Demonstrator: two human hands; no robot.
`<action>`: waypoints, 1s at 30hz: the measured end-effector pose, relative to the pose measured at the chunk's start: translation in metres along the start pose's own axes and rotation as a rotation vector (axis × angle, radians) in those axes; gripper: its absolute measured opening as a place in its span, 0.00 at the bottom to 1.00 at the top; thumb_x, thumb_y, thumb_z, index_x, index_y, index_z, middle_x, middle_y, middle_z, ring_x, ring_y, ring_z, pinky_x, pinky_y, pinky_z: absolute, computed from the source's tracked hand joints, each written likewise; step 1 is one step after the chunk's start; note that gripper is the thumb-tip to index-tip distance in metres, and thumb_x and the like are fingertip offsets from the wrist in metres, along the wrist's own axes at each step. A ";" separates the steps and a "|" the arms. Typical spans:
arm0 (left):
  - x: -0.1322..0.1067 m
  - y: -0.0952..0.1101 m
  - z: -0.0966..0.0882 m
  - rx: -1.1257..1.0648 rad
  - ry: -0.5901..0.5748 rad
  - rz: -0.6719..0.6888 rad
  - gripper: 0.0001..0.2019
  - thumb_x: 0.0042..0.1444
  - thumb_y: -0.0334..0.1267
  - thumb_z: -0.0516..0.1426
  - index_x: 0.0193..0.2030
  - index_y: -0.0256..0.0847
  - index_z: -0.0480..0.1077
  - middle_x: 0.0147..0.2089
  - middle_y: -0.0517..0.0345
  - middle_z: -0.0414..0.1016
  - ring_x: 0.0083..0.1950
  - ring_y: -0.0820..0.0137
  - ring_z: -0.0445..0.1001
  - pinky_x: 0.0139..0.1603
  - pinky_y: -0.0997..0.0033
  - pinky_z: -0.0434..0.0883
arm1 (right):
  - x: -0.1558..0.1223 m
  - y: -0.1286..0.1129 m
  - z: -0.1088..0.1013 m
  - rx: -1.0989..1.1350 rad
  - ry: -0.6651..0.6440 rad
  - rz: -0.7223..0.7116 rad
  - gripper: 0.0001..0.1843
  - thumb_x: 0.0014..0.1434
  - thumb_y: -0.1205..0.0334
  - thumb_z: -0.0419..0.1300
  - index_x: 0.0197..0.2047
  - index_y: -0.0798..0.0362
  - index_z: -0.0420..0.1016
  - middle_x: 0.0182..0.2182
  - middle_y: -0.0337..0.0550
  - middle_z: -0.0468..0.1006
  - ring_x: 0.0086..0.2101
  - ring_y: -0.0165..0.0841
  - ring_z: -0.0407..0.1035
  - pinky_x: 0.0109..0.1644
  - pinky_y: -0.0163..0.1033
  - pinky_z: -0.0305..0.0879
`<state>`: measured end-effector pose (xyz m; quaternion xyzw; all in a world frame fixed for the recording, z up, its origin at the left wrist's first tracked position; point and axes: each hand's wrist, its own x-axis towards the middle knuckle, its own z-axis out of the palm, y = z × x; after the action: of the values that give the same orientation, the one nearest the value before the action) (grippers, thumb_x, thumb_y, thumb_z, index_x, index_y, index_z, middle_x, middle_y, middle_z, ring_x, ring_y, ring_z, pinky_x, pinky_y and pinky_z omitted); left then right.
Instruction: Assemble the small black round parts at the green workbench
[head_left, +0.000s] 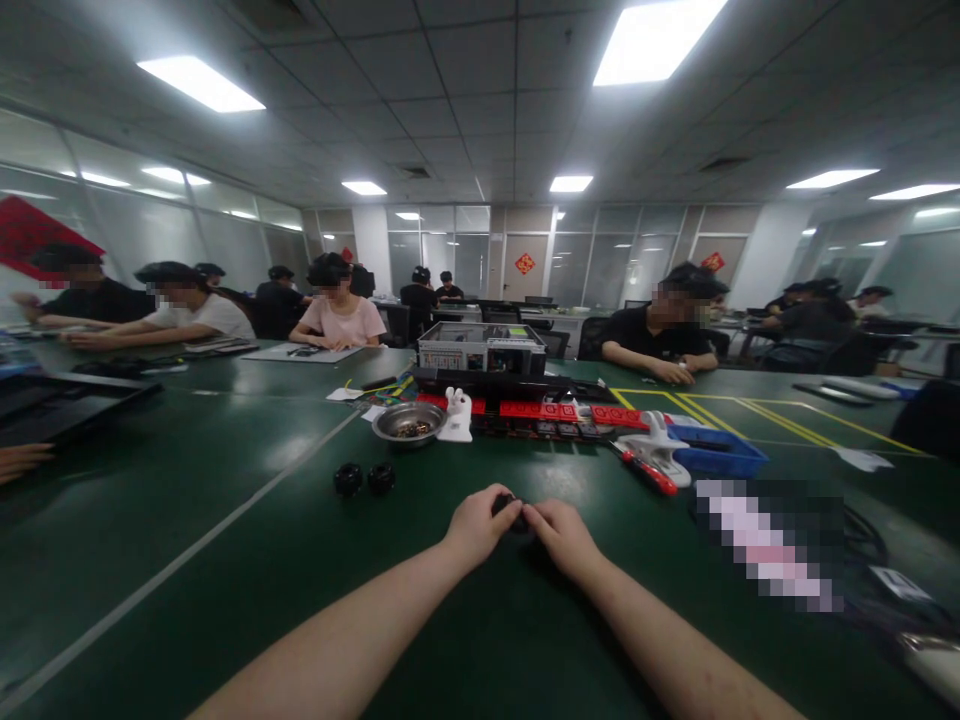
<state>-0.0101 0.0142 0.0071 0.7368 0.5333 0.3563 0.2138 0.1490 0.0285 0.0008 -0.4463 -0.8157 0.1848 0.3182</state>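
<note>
Between my two hands is a small black part (517, 514), mostly covered by my fingers; its exact kind does not show. My left hand (480, 525) grips it from the left, thumb on top. From the other side my right hand (561, 535) pinches it with thumb and fingers. Two black round parts (365, 479) that look like small wheels sit side by side on the green table (300, 560), left of my hands. Beyond them stands a metal bowl (386, 425) with small metallic pieces in it.
A white stand (459, 418) touches the bowl. Farther back are red boxes (525, 410) in a row and an opened computer case (480, 350). To the right lie a red-handled tool (654, 474), a white clamp-like piece (660, 445) and a blue tray (724, 460). Several people sit around.
</note>
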 end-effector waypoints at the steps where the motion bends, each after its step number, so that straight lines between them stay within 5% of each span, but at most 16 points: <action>1: 0.002 -0.002 0.002 -0.036 0.005 -0.036 0.22 0.51 0.53 0.42 0.37 0.39 0.66 0.32 0.56 0.71 0.32 0.71 0.68 0.32 0.73 0.62 | 0.000 -0.001 0.000 0.009 0.023 0.004 0.23 0.56 0.50 0.43 0.20 0.54 0.68 0.20 0.39 0.68 0.26 0.31 0.62 0.31 0.34 0.54; 6: 0.014 -0.017 0.008 -0.293 -0.056 -0.187 0.27 0.51 0.56 0.37 0.35 0.35 0.65 0.22 0.58 0.67 0.20 0.75 0.63 0.22 0.75 0.61 | 0.000 -0.006 0.002 0.106 0.107 0.012 0.16 0.55 0.53 0.46 0.30 0.53 0.70 0.28 0.42 0.71 0.31 0.32 0.63 0.35 0.35 0.56; 13: 0.010 -0.017 0.006 -0.205 -0.040 -0.075 0.26 0.50 0.57 0.41 0.34 0.36 0.67 0.26 0.58 0.68 0.26 0.73 0.65 0.26 0.74 0.61 | -0.002 -0.003 -0.001 -0.013 0.044 0.040 0.18 0.53 0.50 0.48 0.24 0.54 0.68 0.21 0.39 0.67 0.25 0.30 0.61 0.28 0.33 0.53; 21: 0.009 -0.016 -0.001 -0.227 0.010 -0.076 0.25 0.50 0.55 0.41 0.30 0.34 0.68 0.27 0.56 0.69 0.29 0.71 0.66 0.30 0.74 0.61 | -0.008 -0.016 -0.004 -0.071 0.017 -0.090 0.18 0.52 0.54 0.51 0.45 0.52 0.65 0.35 0.43 0.69 0.33 0.32 0.62 0.36 0.35 0.57; 27: 0.001 -0.007 0.000 0.039 -0.007 -0.007 0.22 0.46 0.56 0.46 0.34 0.39 0.68 0.31 0.57 0.71 0.33 0.69 0.67 0.32 0.73 0.61 | 0.000 0.000 0.004 -0.115 -0.026 0.016 0.25 0.58 0.50 0.39 0.23 0.55 0.67 0.23 0.41 0.69 0.28 0.31 0.62 0.32 0.34 0.55; 30: 0.001 -0.005 0.001 0.056 -0.016 0.009 0.22 0.46 0.56 0.46 0.35 0.41 0.68 0.32 0.57 0.71 0.34 0.69 0.68 0.33 0.73 0.62 | 0.001 0.005 0.004 -0.081 -0.051 0.032 0.24 0.57 0.49 0.40 0.22 0.55 0.66 0.22 0.40 0.68 0.27 0.30 0.61 0.30 0.33 0.54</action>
<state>-0.0123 0.0168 0.0027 0.7476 0.5382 0.3362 0.1959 0.1483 0.0318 -0.0046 -0.4670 -0.8230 0.1682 0.2762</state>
